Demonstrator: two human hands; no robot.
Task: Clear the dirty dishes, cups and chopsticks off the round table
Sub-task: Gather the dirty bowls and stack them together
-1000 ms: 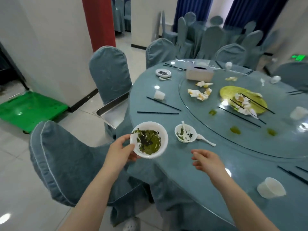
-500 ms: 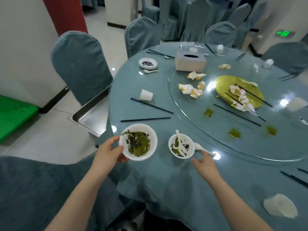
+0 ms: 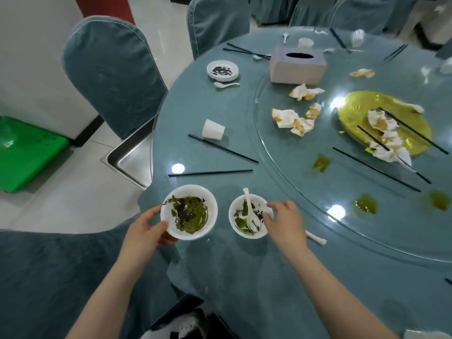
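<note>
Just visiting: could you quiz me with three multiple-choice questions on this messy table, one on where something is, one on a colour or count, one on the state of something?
1. Where is the tissue box?
A. on the glass turntable's far edge
B. on a chair
C. in the left hand

2. What colour is the platter?
A. red
B. yellow-gold
C. black

3. How is the paper cup by the chopsticks?
A. upright and full
B. stacked in a bowl
C. lying on its side

Answers:
1 A, the box stands on the turntable beyond the crumpled napkins.
2 B, it shines yellow-gold under napkins and chopsticks.
3 C, its open mouth faces sideways on the table.
</note>
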